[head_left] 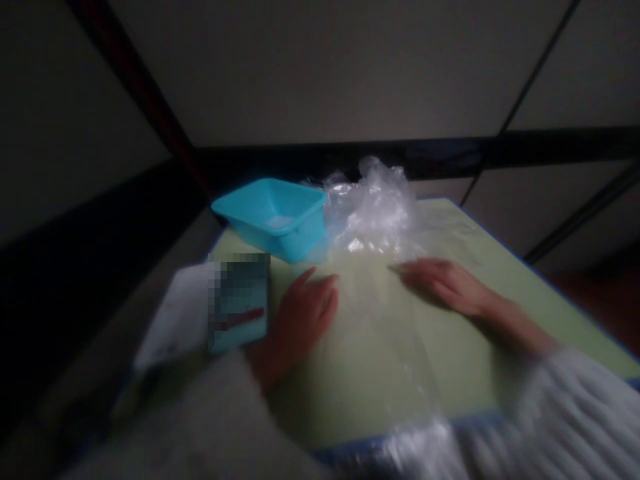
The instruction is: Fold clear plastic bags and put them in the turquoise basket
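Observation:
A flat length of clear plastic film [373,340] lies down the middle of the table and hangs over its near edge. At its far end the film runs into a crumpled heap of clear plastic [383,207]. My left hand [307,307] rests at the film's left side, its fingers apart and holding nothing I can see. On the right side, my right hand [443,281] lies low over the film with fingers stretched to the left. The picture is dim and blurred, so fine contact at the fingertips is hard to make out.
A turquoise plastic basin [300,239] with something whitish inside stands at the back left. Beside my left forearm lie a partly pixelated teal flat object [240,333], a red stick-like item [247,317] and white paper [177,313]. The yellow-green tabletop [505,300] has blue edges, with panels behind.

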Demonstrator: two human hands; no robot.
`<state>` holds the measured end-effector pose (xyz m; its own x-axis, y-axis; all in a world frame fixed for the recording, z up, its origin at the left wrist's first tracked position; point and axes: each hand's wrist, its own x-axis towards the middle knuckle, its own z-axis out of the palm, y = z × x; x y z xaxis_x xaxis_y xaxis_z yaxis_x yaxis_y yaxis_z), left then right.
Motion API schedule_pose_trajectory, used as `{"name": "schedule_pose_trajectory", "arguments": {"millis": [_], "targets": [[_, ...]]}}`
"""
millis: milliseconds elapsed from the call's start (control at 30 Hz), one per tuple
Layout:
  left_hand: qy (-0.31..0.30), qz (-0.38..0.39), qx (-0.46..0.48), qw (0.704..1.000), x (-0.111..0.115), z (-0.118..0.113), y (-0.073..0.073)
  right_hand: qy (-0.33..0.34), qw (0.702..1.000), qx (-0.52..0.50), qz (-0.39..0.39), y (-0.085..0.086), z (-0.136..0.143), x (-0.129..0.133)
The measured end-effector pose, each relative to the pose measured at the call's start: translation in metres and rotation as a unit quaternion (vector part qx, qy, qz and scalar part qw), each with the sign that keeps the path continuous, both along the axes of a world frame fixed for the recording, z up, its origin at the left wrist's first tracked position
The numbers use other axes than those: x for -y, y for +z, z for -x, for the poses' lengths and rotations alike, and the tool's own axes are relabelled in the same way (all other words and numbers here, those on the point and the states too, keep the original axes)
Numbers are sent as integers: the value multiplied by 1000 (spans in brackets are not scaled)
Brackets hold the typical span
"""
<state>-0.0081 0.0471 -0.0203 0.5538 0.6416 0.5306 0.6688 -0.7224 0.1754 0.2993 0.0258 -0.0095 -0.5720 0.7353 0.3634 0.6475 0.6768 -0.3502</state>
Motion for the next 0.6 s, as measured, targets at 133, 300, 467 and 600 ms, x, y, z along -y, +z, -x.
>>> {"name": "schedule_pose_trajectory", "arguments": {"millis": [133, 300, 467, 600], "targets": [[42, 38, -23, 998, 0, -1, 2, -5, 1000, 12, 4, -1, 2, -1], [-1, 94, 17, 995, 3, -3, 2, -11, 1000, 1, 5, 2, 16, 3], [-155, 114, -34, 981, 2, -8, 5, 74, 996, 32, 24, 1, 40, 4], [-162, 125, -123, 971, -3, -10, 6, 104, 989, 96, 38, -7, 45, 1]]}}
